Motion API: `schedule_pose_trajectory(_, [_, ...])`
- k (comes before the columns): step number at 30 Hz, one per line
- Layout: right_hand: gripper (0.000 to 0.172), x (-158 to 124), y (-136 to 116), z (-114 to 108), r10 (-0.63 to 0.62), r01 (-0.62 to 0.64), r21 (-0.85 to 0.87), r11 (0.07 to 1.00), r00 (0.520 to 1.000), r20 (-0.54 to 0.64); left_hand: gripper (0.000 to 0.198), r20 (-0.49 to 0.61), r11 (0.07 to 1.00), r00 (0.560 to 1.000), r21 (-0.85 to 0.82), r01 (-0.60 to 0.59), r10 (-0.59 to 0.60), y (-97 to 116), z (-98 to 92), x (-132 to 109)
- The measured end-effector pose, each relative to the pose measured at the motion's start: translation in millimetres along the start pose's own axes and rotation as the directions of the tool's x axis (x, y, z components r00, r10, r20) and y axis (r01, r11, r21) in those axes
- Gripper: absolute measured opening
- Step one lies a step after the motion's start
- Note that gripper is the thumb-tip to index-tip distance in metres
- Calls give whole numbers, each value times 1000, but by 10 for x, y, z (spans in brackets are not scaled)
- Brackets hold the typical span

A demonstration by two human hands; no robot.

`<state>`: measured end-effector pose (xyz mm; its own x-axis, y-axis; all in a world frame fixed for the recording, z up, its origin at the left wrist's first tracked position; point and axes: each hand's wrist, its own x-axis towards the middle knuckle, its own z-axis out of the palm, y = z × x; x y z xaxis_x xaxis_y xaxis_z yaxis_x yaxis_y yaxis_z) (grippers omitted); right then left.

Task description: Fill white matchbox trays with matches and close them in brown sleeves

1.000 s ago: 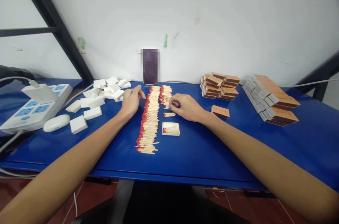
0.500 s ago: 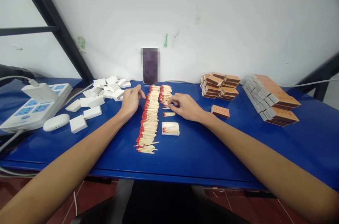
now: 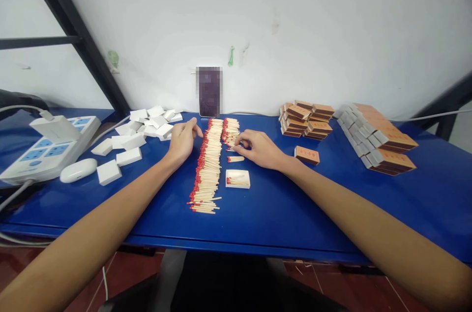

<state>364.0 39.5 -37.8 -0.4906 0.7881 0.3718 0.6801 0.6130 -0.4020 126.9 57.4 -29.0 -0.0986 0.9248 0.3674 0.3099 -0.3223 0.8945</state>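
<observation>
A long row of red-tipped matches (image 3: 208, 164) runs down the middle of the blue table, with a shorter pile of matches (image 3: 230, 130) beside its far end. My left hand (image 3: 182, 142) rests just left of the long row, its fingers loosely bent and nothing seen in them. At the near edge of the shorter pile, my right hand (image 3: 256, 147) pinches at matches with thumb and forefinger; the fingers partly hide what they hold. A small group of matches (image 3: 236, 159) lies below those fingertips. Nearer to me sits a white matchbox tray (image 3: 238, 185) with some matches inside.
White matchbox trays (image 3: 129, 156) are heaped on the left, near a white oval case (image 3: 78, 170) and a power strip (image 3: 47, 150). Orange matchboxes (image 3: 308, 118) and a larger stack (image 3: 391, 130) stand right, with one single matchbox (image 3: 307, 155). A phone (image 3: 210, 91) leans on the wall.
Almost nothing differs. My right fingers stay at the shorter pile with only a very slight shift, and my left hand keeps its place.
</observation>
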Motion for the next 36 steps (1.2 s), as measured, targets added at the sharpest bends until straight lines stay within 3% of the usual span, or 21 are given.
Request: schedule_pose_trajectory(36, [15,-9,37,9,-10,10,25,1000,1000,6,48,11,1000,1000,11,10,-10,-8,-2,4])
